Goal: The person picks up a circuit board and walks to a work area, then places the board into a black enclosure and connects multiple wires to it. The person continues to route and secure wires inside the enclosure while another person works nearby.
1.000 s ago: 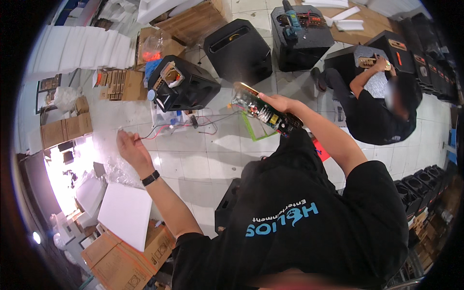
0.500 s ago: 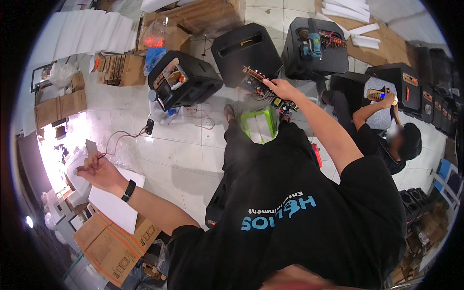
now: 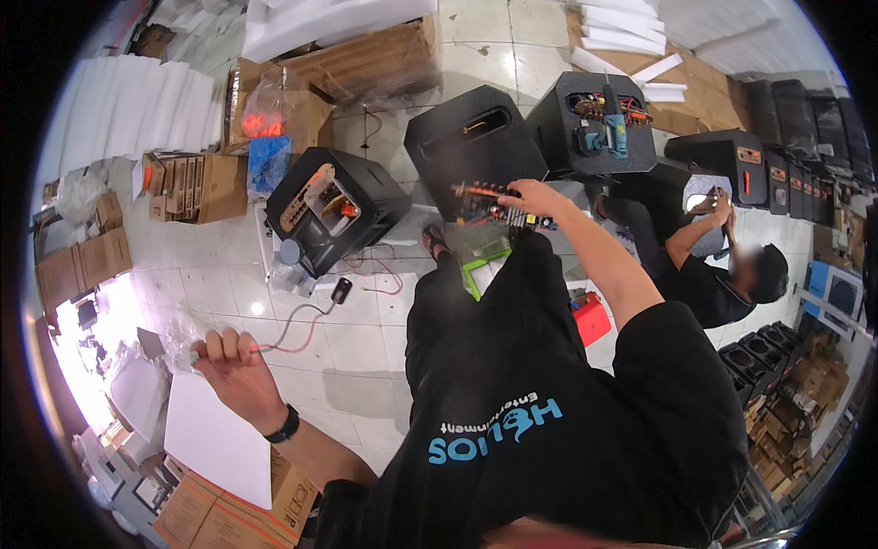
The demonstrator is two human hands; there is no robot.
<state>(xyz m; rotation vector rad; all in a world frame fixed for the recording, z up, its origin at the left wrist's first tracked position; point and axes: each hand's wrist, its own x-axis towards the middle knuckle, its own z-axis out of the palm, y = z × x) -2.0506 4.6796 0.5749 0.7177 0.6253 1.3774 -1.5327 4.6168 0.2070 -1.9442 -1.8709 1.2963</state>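
Note:
My left hand, with a black band on its wrist, is closed on a thin red and black cable. The cable stretches off to the right and bears a small black block at its far end; its kind I cannot make out. My right hand grips the edge of a circuit board crowded with parts, above my feet. Beyond the board stands a black speaker cabinet with a slot-shaped opening. Below the board, partly hidden by my legs, lies a bright green frame.
An open black cabinet stands at left, beside a plastic bottle and loose wires. A teal power tool rests on another cabinet. At right, a co-worker handles a panel. A red container lies near my leg.
The whole view has shifted. My left hand has come rightward and nearer to me, drawing the cable along. My right hand still holds the board, now turned more level.

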